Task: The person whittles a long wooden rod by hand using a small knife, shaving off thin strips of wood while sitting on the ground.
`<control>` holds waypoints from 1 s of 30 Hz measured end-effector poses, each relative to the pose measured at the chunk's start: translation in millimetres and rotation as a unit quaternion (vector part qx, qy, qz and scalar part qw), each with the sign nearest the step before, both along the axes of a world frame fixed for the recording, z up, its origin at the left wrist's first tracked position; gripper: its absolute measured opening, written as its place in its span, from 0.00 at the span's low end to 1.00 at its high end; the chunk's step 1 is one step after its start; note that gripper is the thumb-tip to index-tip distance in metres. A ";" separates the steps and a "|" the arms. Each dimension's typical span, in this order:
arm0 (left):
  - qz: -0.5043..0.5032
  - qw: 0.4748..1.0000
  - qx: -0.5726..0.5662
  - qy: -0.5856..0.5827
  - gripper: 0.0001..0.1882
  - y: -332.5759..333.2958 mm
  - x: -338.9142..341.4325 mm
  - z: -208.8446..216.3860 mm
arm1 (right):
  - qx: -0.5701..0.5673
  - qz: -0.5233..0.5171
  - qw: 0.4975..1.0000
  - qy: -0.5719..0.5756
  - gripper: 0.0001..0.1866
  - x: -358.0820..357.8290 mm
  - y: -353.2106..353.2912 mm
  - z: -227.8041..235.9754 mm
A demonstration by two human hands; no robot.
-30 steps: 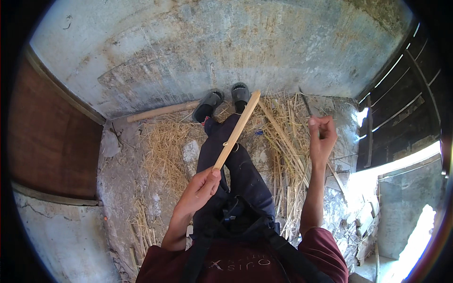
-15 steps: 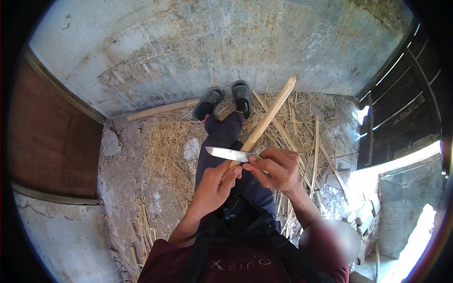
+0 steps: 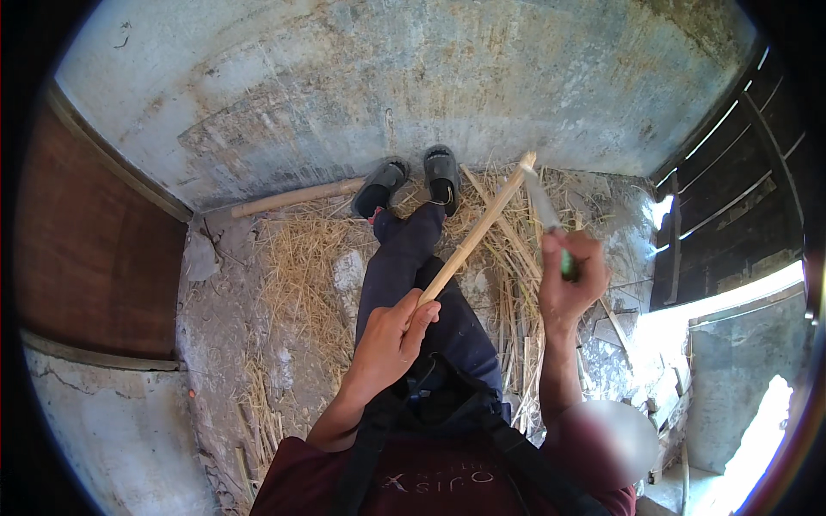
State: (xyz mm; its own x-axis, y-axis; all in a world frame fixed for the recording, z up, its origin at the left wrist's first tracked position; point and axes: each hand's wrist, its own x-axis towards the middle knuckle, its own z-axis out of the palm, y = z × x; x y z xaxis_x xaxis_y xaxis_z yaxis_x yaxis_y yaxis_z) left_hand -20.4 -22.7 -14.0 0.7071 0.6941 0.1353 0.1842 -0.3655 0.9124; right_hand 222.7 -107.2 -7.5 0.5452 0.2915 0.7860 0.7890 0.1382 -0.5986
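Note:
A pale bamboo stick (image 3: pixel 469 241) slants away from my lap toward the wall. My left hand (image 3: pixel 389 337) is wrapped round its near end, thumb on top. In my right hand (image 3: pixel 572 273), to the right of the stick, is a knife (image 3: pixel 544 206) gripped by its green handle. The blade, slightly blurred, points away from me, and its tip is at the stick's far end; whether it touches the wood I cannot tell. Most of the handle is hidden by my fingers.
Straw (image 3: pixel 297 267) and split strips (image 3: pixel 522 344) litter the floor around my legs. A thick pole (image 3: pixel 297 199) lies along the foot of the stained wall (image 3: pixel 413 77). My sandals (image 3: pixel 440 168) rest near that wall. A brown door panel (image 3: pixel 99 241) stands left, dark slats (image 3: pixel 731 189) right.
My right hand has carried the knife from the stick's near end out to its far end, turning the blade from pointing left to pointing away. My left hand keeps its hold.

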 end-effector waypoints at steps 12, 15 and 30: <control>-0.053 0.996 -0.070 -0.009 0.14 1.6 -2.0 -0.9 | -0.094 0.210 0.956 -0.181 0.13 -31.6 2.1 -9.3; -0.045 0.997 -0.056 -0.020 0.15 -0.1 -2.0 -4.7 | -0.084 0.196 0.959 -0.189 0.13 -31.0 2.3 -8.5; -0.015 1.000 0.013 0.021 0.13 -8.5 -7.6 4.6 | -0.044 0.171 0.965 -0.196 0.12 -15.5 10.5 2.6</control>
